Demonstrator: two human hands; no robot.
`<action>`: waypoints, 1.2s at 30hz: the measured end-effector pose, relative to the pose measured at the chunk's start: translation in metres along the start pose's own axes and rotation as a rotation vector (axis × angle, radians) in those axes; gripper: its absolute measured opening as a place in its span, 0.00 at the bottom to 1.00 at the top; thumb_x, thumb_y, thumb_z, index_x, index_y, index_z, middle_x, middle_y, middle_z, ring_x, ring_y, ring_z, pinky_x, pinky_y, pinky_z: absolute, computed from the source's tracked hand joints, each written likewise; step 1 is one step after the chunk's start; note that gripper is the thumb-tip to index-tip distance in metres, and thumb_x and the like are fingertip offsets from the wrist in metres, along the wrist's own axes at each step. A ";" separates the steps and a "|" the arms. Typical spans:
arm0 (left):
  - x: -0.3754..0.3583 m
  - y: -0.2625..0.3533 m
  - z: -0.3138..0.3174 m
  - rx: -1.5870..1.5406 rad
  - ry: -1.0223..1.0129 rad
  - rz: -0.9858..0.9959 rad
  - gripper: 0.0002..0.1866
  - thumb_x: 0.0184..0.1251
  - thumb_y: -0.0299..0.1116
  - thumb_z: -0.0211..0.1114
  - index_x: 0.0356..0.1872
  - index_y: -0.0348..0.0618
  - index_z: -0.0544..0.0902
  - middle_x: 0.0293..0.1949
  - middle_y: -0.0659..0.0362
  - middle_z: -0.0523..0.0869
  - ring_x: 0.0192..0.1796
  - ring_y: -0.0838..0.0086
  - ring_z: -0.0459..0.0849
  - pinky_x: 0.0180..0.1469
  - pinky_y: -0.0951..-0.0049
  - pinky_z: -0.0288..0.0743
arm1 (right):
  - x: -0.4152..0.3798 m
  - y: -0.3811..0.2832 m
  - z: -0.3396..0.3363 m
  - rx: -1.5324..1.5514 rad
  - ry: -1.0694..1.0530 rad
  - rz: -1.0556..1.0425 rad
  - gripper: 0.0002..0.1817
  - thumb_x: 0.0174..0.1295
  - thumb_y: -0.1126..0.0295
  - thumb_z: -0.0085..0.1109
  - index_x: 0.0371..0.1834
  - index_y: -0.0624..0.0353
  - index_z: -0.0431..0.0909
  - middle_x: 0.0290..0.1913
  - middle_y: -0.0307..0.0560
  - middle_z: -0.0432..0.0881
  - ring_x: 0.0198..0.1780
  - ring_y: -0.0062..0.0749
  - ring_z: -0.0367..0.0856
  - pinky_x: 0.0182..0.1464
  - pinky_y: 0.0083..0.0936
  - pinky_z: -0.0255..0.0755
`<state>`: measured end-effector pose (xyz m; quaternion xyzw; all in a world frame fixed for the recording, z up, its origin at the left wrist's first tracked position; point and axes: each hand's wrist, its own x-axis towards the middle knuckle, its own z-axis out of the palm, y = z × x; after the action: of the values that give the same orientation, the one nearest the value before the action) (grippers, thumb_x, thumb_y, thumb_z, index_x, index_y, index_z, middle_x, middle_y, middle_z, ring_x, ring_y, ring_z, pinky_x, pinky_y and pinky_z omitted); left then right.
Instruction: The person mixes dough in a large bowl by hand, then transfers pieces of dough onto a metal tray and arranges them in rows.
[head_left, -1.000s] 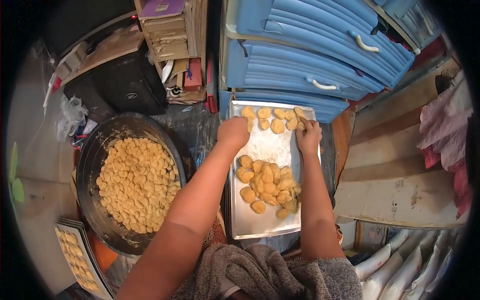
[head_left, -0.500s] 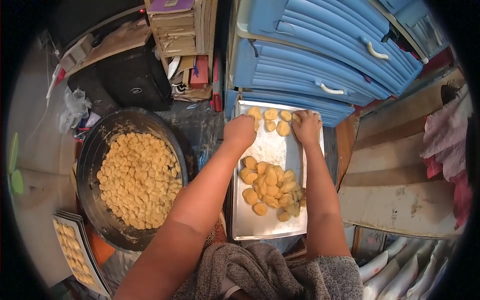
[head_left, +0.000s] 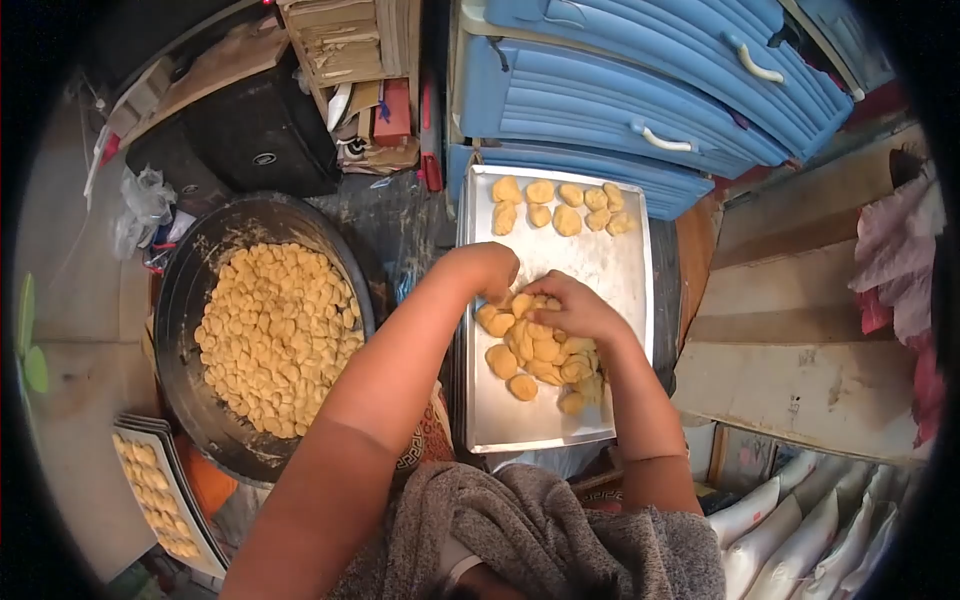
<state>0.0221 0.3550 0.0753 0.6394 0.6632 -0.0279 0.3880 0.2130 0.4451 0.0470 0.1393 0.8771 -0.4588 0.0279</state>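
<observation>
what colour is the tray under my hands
The tray is silver, best in the head view.

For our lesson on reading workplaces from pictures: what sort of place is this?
Probably a small home food workshop: a metal tray holds yellowish, dough-like pieces, a black tub beside it is heaped with smaller lumps, and household-style blue drawers stand just beyond the tray.

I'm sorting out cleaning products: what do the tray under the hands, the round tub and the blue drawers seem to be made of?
Tray: probably metal, perhaps aluminium, smooth and silvery, with bright reflections.
Round tub: likely plastic, black and slightly glossy, with a smooth rim.
Blue drawers: seemingly moulded plastic with a soft sheen, judging by the ribbed fronts.
</observation>
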 end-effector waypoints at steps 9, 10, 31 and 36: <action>0.009 -0.016 0.001 -0.242 0.620 -0.104 0.11 0.48 0.26 0.62 0.36 0.40 0.81 0.38 0.48 0.83 0.43 0.56 0.82 0.44 0.61 0.75 | 0.035 -0.002 -0.007 0.108 0.568 0.237 0.09 0.50 0.71 0.63 0.35 0.61 0.80 0.30 0.46 0.80 0.35 0.34 0.79 0.39 0.26 0.73; 0.012 -0.019 0.006 -0.238 0.618 -0.100 0.11 0.48 0.26 0.62 0.36 0.40 0.81 0.38 0.48 0.83 0.43 0.56 0.82 0.44 0.61 0.75 | 0.042 0.005 -0.005 0.057 0.615 0.211 0.11 0.51 0.68 0.64 0.37 0.60 0.80 0.34 0.47 0.80 0.37 0.35 0.80 0.40 0.28 0.73; 0.037 0.014 0.024 0.047 0.804 0.074 0.11 0.51 0.27 0.60 0.37 0.49 0.83 0.39 0.59 0.78 0.50 0.63 0.76 0.51 0.61 0.66 | 0.013 0.014 -0.014 -0.057 0.601 0.183 0.12 0.53 0.72 0.62 0.40 0.63 0.80 0.28 0.45 0.80 0.27 0.27 0.75 0.33 0.22 0.71; 0.040 0.016 0.027 0.086 0.857 0.065 0.11 0.53 0.24 0.56 0.36 0.46 0.83 0.39 0.57 0.79 0.50 0.62 0.77 0.51 0.61 0.66 | 0.023 0.021 -0.013 0.065 0.746 0.262 0.16 0.49 0.67 0.66 0.40 0.63 0.79 0.26 0.48 0.79 0.27 0.37 0.78 0.33 0.31 0.72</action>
<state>0.0539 0.3764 0.0419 0.6294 0.7421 0.2247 0.0512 0.1976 0.4720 0.0335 0.4079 0.7868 -0.3970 -0.2386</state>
